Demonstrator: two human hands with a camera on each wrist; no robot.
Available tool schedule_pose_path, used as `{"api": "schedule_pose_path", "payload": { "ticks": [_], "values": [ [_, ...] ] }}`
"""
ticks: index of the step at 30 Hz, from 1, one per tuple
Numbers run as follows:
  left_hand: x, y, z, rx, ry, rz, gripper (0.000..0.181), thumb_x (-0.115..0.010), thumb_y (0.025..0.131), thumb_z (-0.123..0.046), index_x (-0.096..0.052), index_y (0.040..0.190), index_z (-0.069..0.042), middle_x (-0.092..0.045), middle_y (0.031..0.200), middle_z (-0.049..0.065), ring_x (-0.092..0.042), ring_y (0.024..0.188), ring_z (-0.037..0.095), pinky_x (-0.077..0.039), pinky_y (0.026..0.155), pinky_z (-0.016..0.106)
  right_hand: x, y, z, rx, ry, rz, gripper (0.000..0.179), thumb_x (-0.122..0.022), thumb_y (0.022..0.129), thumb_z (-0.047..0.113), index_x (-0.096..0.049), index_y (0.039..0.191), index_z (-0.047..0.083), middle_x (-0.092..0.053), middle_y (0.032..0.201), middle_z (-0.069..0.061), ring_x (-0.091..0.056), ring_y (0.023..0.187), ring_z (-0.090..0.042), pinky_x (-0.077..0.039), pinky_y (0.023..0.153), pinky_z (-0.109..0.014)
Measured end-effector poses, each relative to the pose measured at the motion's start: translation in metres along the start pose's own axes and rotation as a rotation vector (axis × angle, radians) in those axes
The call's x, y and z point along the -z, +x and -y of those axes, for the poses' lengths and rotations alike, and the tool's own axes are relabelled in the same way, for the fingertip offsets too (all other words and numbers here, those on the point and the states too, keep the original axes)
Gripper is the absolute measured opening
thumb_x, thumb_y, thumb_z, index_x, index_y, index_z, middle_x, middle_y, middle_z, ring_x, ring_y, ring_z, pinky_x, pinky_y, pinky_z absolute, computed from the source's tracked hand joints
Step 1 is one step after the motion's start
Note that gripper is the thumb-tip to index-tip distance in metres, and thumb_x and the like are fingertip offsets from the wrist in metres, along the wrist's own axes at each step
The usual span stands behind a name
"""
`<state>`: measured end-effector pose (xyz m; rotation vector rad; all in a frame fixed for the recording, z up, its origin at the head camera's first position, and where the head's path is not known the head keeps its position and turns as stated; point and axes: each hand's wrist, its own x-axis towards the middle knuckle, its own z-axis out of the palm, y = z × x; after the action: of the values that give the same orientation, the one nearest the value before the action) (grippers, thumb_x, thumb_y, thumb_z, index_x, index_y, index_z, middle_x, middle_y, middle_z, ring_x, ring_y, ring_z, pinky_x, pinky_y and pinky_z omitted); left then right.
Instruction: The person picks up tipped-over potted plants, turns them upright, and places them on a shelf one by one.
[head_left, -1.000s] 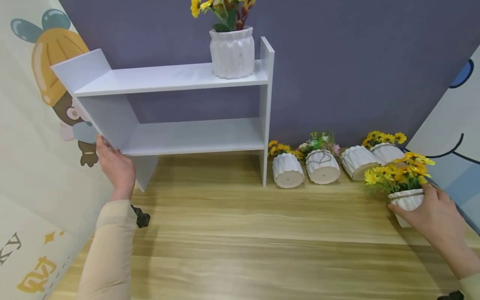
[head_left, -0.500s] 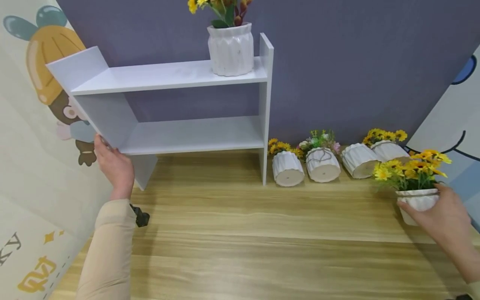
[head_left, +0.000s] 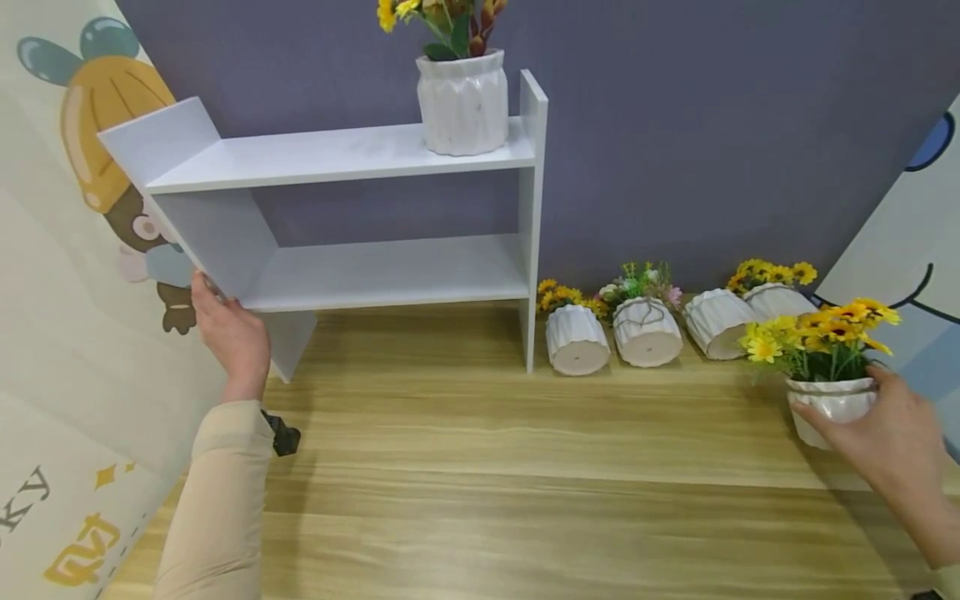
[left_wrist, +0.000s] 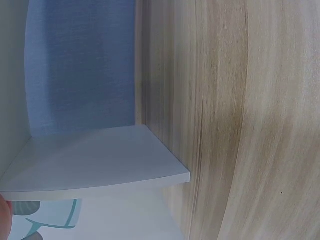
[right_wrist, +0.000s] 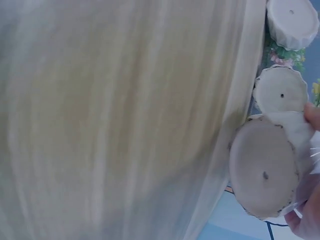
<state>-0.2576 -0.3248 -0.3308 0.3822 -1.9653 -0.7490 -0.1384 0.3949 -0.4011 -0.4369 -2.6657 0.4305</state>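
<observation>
My right hand [head_left: 892, 425] grips a white ridged flowerpot [head_left: 828, 408] of yellow flowers [head_left: 832, 329] at the right of the table, thumb on its near left side. The pot's pale underside [right_wrist: 265, 167], with a small hole, faces the right wrist view. At the left, my left hand [head_left: 232, 333] rests its fingers against the outer side of a white two-tier shelf [head_left: 337, 292], at its left panel [left_wrist: 100, 155]. The left wrist view shows only a fingertip [left_wrist: 5, 220] outside the panel edge. Another potted plant [head_left: 465, 104] stands upright on the shelf's top board.
Right of the shelf, several pots lie tipped over along the wall: one with yellow flowers [head_left: 577, 340], one with mixed flowers [head_left: 647, 332], and others farther right [head_left: 718, 325]. A purple-grey wall [head_left: 712, 150] backs the wooden table [head_left: 480, 467]. Patterned side walls [head_left: 75, 333] bound both sides.
My right hand and the flowerpot have shifted to the right over the last second, with a very slight return left most recently. My left hand stays at the shelf's side panel.
</observation>
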Motion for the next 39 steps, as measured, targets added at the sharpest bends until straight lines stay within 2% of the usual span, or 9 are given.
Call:
{"api": "schedule_pose_path", "payload": {
  "ticks": [5,11,15,19,21,26,34,39],
  "values": [
    [0.0,0.0,0.002,-0.02,0.008,-0.009,0.048,-0.035,0.094,-0.011,-0.024,0.14,-0.016,-0.038,0.136,0.014,-0.037,0.125,0.029,-0.032,0.103,0.043,0.001,-0.001,0.0,-0.034,0.035,0.016,0.107,-0.071,0.07,0.047,-0.017,0.135,-0.018,-0.036,0.114,-0.048,-0.039,0.093,-0.06,-0.038,0.066,-0.062],
    [0.001,0.001,-0.001,0.02,0.006,0.014,0.048,-0.034,0.095,-0.012,-0.022,0.141,-0.018,-0.037,0.138,0.012,-0.036,0.126,0.026,-0.031,0.104,0.04,-0.001,-0.002,0.005,-0.05,0.088,0.06,0.106,-0.07,0.072,0.047,-0.016,0.135,-0.018,-0.033,0.118,-0.049,-0.037,0.093,-0.061,-0.036,0.066,-0.063],
    [0.001,0.001,-0.001,0.03,0.006,0.02,0.048,-0.034,0.095,-0.013,-0.023,0.141,-0.018,-0.036,0.138,0.011,-0.036,0.126,0.027,-0.031,0.104,0.041,-0.005,-0.002,0.01,-0.015,0.122,0.081,0.104,-0.069,0.073,0.047,-0.017,0.134,-0.019,-0.034,0.117,-0.049,-0.039,0.093,-0.06,-0.036,0.067,-0.062],
    [0.0,-0.001,0.001,0.017,0.006,0.018,0.047,-0.034,0.095,-0.014,-0.024,0.141,-0.017,-0.035,0.14,0.01,-0.035,0.127,0.029,-0.031,0.105,0.042,-0.008,-0.001,0.011,0.039,0.151,0.071,0.094,-0.072,0.071,0.044,-0.03,0.128,-0.018,-0.041,0.11,-0.044,-0.043,0.089,-0.056,-0.036,0.063,-0.059],
    [-0.001,-0.001,0.001,0.005,0.007,0.013,0.047,-0.034,0.095,-0.014,-0.024,0.14,-0.017,-0.035,0.14,0.01,-0.036,0.126,0.029,-0.031,0.104,0.043,-0.008,-0.001,0.01,0.047,0.164,0.087,0.093,-0.072,0.072,0.044,-0.029,0.128,-0.017,-0.04,0.111,-0.044,-0.041,0.092,-0.056,-0.036,0.064,-0.06],
    [-0.002,-0.001,0.002,-0.004,0.009,-0.002,0.046,-0.034,0.095,-0.013,-0.025,0.14,-0.017,-0.037,0.137,0.013,-0.037,0.125,0.03,-0.032,0.103,0.044,-0.008,-0.004,0.003,0.044,0.203,0.142,0.096,-0.069,0.076,0.04,-0.018,0.135,-0.016,-0.032,0.12,-0.047,-0.036,0.098,-0.06,-0.033,0.071,-0.064],
    [-0.002,0.0,0.001,0.001,0.005,-0.011,0.046,-0.036,0.094,-0.013,-0.027,0.139,-0.018,-0.04,0.134,0.015,-0.038,0.124,0.028,-0.032,0.103,0.042,-0.008,-0.012,-0.007,0.044,0.241,0.143,0.092,-0.064,0.081,0.032,-0.01,0.134,-0.019,-0.024,0.122,-0.05,-0.033,0.1,-0.062,-0.03,0.076,-0.066],
    [-0.003,0.001,0.001,-0.005,0.001,-0.013,0.046,-0.035,0.095,-0.012,-0.027,0.139,-0.018,-0.04,0.134,0.014,-0.039,0.124,0.027,-0.033,0.103,0.04,-0.009,-0.014,-0.016,0.028,0.256,0.183,0.092,-0.062,0.083,0.031,-0.004,0.135,-0.018,-0.02,0.124,-0.052,-0.029,0.106,-0.063,-0.027,0.083,-0.068]
  ]
}}
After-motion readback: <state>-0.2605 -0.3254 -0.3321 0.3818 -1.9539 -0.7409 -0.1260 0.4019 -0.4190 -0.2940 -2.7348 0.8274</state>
